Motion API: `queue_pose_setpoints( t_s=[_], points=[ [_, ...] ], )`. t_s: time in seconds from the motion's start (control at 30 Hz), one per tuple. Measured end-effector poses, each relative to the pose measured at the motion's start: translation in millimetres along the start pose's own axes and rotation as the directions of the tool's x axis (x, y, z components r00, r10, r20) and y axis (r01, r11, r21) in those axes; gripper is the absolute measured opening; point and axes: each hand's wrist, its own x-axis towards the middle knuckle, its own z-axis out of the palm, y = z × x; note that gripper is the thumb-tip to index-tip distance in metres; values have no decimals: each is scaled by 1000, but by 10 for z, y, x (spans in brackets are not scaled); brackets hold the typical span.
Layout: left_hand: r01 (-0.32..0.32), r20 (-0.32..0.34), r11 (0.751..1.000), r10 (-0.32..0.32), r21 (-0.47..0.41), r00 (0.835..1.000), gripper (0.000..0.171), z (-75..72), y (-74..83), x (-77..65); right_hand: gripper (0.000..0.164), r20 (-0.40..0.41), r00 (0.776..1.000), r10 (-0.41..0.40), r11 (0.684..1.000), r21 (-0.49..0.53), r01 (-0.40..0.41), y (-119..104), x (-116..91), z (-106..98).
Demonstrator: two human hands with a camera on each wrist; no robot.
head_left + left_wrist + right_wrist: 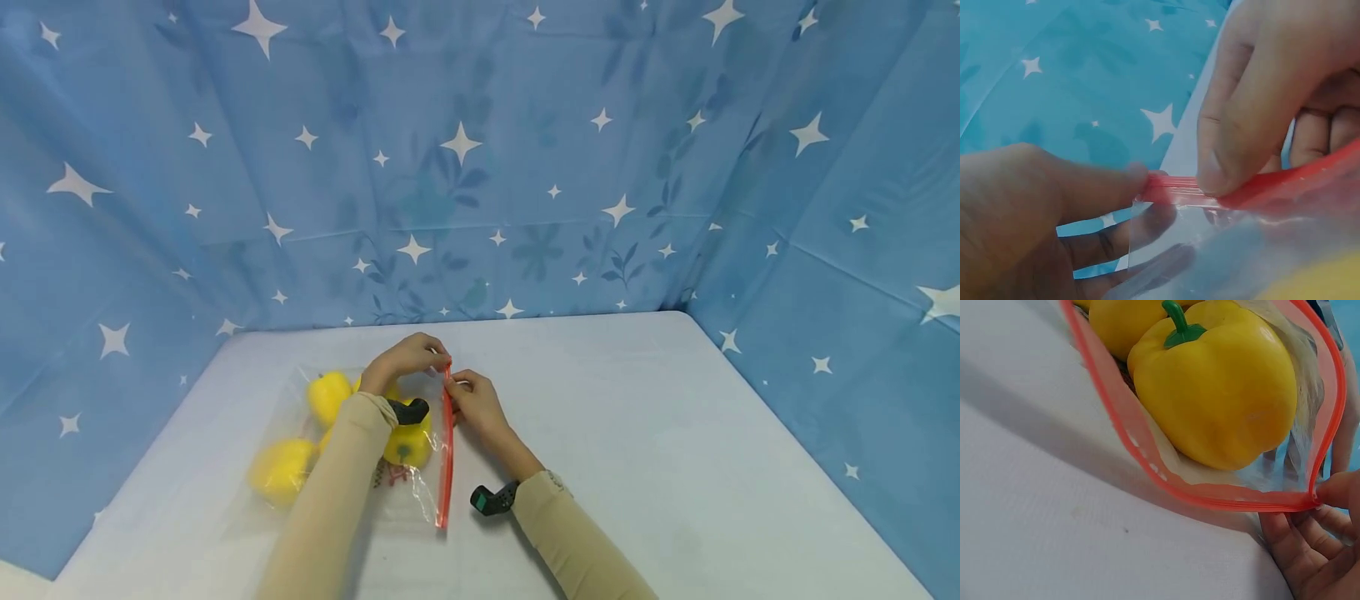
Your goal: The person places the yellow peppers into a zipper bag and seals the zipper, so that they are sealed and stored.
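Observation:
A clear zip bag (420,504) with a red zip strip (446,467) lies on its side, holding several yellow bell peppers (1216,387) with green stems. My left hand (408,358) pinches the far end of the strip between thumb and fingers. Close beside it, my right hand (476,404) pinches the same strip, its thumb (1216,172) pressed on the red band in the left wrist view. Toward the near side, the bag's mouth gapes in the right wrist view. My left forearm covers part of the bag and some peppers in the head view.
The bag rests on a white-covered table (637,433). Blue curtains (525,167) with white stars stand along its back and sides. Dark bands (491,498) are worn on both wrists. Under the peppers, something small and reddish (397,473) shows through the plastic.

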Motion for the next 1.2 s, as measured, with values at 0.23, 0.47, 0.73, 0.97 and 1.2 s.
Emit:
queue_pose_setpoints(
  t_s=[0.23,0.47,0.73,0.97,1.2],
  points=[
    [9,-6,995,-10,-104,1000,25,23,-94,56,26,-7,999,-34,999,-24,34,57,8,8],
    [42,-27,988,-47,-147,999,23,35,-118,75,26,-29,999,-27,999,-45,26,41,23,19],
    [38,-54,986,-47,-165,997,21,42,-130,102,27,-10,1000,-24,998,-54,24,-4,8,16],
    [95,-84,985,-108,-141,991,19,52,-60,136,26,-13,1000,-10,998,-61,9,-16,3,14],
    [108,-104,984,-124,-144,987,21,42,-5,140,22,-20,1000,13,998,-62,-14,-21,2,16]
  ],
)
